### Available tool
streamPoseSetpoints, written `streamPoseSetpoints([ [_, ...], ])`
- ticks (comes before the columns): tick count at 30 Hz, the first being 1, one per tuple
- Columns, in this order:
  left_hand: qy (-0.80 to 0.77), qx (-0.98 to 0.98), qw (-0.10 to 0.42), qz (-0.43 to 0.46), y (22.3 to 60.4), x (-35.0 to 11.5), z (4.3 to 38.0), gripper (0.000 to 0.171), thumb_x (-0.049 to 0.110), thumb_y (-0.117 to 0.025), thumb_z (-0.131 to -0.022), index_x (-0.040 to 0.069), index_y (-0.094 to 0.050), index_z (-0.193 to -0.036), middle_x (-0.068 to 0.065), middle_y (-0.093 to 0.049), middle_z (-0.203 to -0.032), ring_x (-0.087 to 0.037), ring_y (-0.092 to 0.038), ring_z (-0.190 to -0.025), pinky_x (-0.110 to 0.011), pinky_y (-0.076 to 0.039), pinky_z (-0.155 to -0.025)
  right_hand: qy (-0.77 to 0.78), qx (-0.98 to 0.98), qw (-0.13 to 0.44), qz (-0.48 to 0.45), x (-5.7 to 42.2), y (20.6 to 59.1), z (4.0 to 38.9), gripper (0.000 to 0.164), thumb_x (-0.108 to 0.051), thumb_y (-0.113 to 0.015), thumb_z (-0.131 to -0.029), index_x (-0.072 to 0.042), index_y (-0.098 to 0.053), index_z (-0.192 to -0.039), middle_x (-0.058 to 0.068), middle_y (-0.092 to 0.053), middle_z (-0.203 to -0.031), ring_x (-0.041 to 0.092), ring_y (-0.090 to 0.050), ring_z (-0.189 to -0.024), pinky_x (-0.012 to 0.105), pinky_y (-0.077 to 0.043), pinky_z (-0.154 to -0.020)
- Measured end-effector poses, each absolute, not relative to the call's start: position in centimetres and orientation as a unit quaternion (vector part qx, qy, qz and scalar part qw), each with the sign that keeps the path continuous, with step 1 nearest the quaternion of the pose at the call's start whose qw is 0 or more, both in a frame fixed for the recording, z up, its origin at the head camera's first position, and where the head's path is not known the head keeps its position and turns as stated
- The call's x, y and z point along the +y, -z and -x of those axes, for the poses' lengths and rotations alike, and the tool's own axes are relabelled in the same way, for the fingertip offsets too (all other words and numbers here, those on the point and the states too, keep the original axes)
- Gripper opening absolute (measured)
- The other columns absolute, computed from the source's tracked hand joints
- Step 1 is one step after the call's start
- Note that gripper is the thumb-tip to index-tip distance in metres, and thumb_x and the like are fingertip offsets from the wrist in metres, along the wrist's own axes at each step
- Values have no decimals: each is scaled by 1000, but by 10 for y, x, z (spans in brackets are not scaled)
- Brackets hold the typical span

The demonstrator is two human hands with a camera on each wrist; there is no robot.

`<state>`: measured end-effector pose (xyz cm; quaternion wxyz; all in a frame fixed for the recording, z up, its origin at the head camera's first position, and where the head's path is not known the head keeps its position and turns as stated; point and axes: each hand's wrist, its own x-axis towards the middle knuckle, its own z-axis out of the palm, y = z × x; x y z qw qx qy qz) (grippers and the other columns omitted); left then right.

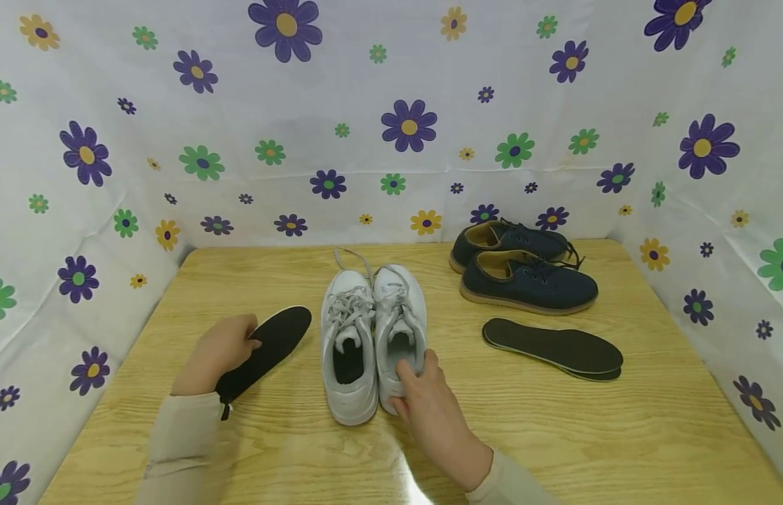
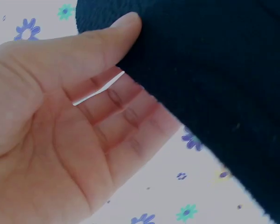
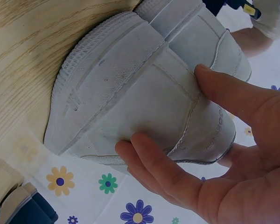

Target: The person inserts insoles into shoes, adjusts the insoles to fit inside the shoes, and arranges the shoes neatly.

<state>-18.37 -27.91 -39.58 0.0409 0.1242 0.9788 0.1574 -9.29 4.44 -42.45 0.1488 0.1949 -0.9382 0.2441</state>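
My left hand [image 1: 219,352] pinches a black insole [image 1: 284,339] by its edge, thumb on top and fingers beneath. In the left wrist view the insole [image 2: 214,79] fills the upper right, its dark fabric face showing. A pair of white lace-up sneakers stands side by side, toes pointing away. My right hand [image 1: 434,410] grips the heel of the right sneaker [image 1: 411,294]; in the right wrist view, thumb and fingers spread around the heel of that sneaker [image 3: 126,98]. The inside of the left sneaker [image 1: 352,403] is black, while the right one's is pale grey.
Two dark blue lace-up shoes [image 1: 530,284] with tan soles lie at the back right of the wooden table [image 1: 271,456]. In front of them lies a stacked pair of dark insoles [image 1: 552,345]. White cloth with printed flowers [image 1: 409,128] stands around the table's back and sides.
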Motion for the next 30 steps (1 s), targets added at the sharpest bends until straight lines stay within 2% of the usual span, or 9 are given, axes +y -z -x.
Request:
streamPoseSetpoints([
  [6,-175,976,-44,-123,365,-275,179,24,-2,-64,-88,3,-45,-75,-7,-42,-65,-21,-41,-58,-34,-32,-54,-246,-938,148,-192,44,425,92,45,-16,-82,-75,-6,-43,-96,29,-44,-106,36,-57,-74,39,-49,-51],
  [10,-181,961,-155,-139,347,-262,173,20,-1,-66,-87,0,-48,-78,-8,-44,-66,-23,-42,-58,-36,-33,-55,-244,-938,152,-193,44,425,93,46,-16,-82,-75,-6,-42,-96,29,-44,-106,36,-58,-74,40,-50,-51],
  [13,-202,937,-243,-150,336,-248,167,15,-3,-68,-85,-2,-53,-83,-11,-49,-68,-26,-48,-60,-40,-38,-56,-241,-938,156,-194,44,426,93,47,-16,-82,-75,-5,-42,-96,29,-44,-106,36,-58,-74,40,-51,-52],
  [16,-230,908,-310,-161,326,-237,162,14,-5,-69,-84,-5,-56,-86,-16,-55,-74,-29,-54,-65,-40,-43,-61,-240,-937,159,-196,44,426,93,47,-17,-82,-75,-5,-42,-95,28,-44,-104,36,-58,-73,40,-51,-52],
  [21,-291,860,-384,-169,313,-219,158,14,-4,-72,-82,-7,-60,-89,-18,-62,-81,-30,-62,-73,-17,-44,-73,-239,-936,162,-199,44,426,94,47,-17,-82,-75,-5,-42,-96,28,-44,-104,36,-58,-73,40,-51,-52],
  [24,-340,821,-423,-176,307,-206,157,15,-6,-74,-80,-9,-62,-89,-19,-63,-81,-27,-63,-74,-7,-41,-77,-241,-936,161,-201,44,426,95,47,-17,-83,-75,-5,-42,-96,28,-44,-103,35,-57,-73,40,-51,-52],
  [26,-375,794,-442,-183,304,-197,156,15,-8,-74,-77,-10,-63,-87,-19,-63,-79,-20,-63,-73,-8,-44,-77,-243,-935,160,-201,44,426,95,47,-16,-82,-75,-5,-42,-96,27,-44,-102,35,-57,-72,39,-50,-51],
  [30,-450,749,-445,-197,300,-178,153,16,-14,-73,-75,-12,-62,-86,-17,-63,-77,-3,-60,-74,-13,-48,-73,-247,-935,156,-202,44,425,94,46,-15,-83,-74,-5,-42,-95,26,-43,-101,34,-57,-70,37,-49,-50],
])
